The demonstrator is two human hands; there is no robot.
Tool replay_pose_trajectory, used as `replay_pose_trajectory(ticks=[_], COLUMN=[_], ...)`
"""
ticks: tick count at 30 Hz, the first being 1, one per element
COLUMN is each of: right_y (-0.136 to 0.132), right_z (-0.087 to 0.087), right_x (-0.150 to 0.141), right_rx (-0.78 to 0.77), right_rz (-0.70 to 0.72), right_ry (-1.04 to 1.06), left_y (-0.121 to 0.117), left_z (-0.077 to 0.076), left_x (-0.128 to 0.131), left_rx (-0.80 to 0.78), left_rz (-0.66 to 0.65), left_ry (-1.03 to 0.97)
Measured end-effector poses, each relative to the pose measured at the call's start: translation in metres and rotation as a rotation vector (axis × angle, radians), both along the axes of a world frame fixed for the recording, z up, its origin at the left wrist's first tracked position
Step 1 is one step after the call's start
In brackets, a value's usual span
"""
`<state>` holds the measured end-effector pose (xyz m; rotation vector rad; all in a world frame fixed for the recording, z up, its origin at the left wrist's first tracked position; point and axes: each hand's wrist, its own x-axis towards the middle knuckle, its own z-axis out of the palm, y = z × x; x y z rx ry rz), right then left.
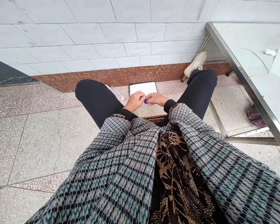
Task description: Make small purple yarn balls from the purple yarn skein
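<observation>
My left hand [135,101] and my right hand [156,99] meet between my knees, fingertips close together. A small purple piece [146,101] sits at the fingertips of the right hand, pinched there; its kind is too small to tell. The fingers of my left hand are closed right beside it, and whatever they pinch is hidden. Beneath and beyond both hands lies a flat white rectangle with a dark edge [143,88], near the foot of the wall. Below the hands, a strip with black and yellow stripes [154,117] shows between my thighs.
On the right stands a metal-edged table [245,67] bearing a yellow cord [262,63], white scraps and a small red thing. A tiled wall [121,34] rises in front. Clear plastic [115,91] lies by my left knee, and a dark purple bundle [256,116] under the table.
</observation>
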<state>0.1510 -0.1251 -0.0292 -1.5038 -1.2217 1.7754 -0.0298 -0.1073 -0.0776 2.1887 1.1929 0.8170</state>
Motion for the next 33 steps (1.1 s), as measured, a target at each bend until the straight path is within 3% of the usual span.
replay_pose_trajectory(ticks=[2,5,8,11,13,16,19,21,23,25,28,31,33], right_y=[-0.001,0.0,0.003,0.006,0.006,0.003,0.001,0.001,0.002,0.004,0.008,0.009,0.008], right_z=[0.006,0.016,0.02,0.013,0.006,-0.002,-0.001,0.004,0.01,0.013,0.011,0.003,-0.002], right_x=[0.002,0.004,0.005,0.003,0.002,0.001,0.003,0.006,0.008,0.008,0.006,0.003,0.002], right_rx=[-0.061,-0.109,-0.052,0.032,0.052,0.009,-0.073,-0.123,-0.14,-0.113,-0.014,0.076,0.071], right_rz=[0.0,-0.144,-0.315,-0.305,-0.211,-0.063,0.059,0.054,-0.048,-0.193,-0.332,-0.243,-0.124], right_ry=[0.118,0.362,0.481,0.237,0.025,-0.089,0.006,0.152,0.304,0.419,0.422,0.112,-0.078], left_y=[0.003,0.006,0.003,-0.001,-0.003,-0.001,0.003,0.006,0.007,0.007,0.002,-0.004,-0.005], left_z=[-0.001,-0.005,-0.009,-0.009,-0.007,-0.004,-0.004,-0.006,-0.009,-0.012,-0.014,-0.012,-0.009], left_x=[0.0,0.0,0.003,0.006,0.006,0.004,0.001,0.0,0.001,0.002,0.006,0.01,0.009], left_rx=[-0.01,-0.108,-0.253,-0.267,-0.217,-0.125,-0.07,-0.092,-0.164,-0.248,-0.332,-0.377,-0.387], left_rz=[0.089,0.142,-0.033,-0.249,-0.271,-0.143,0.022,0.107,0.152,0.097,-0.143,-0.311,-0.299], left_ry=[-0.032,-0.036,0.013,0.052,0.044,-0.011,-0.054,-0.068,-0.064,-0.038,0.026,0.054,0.031])
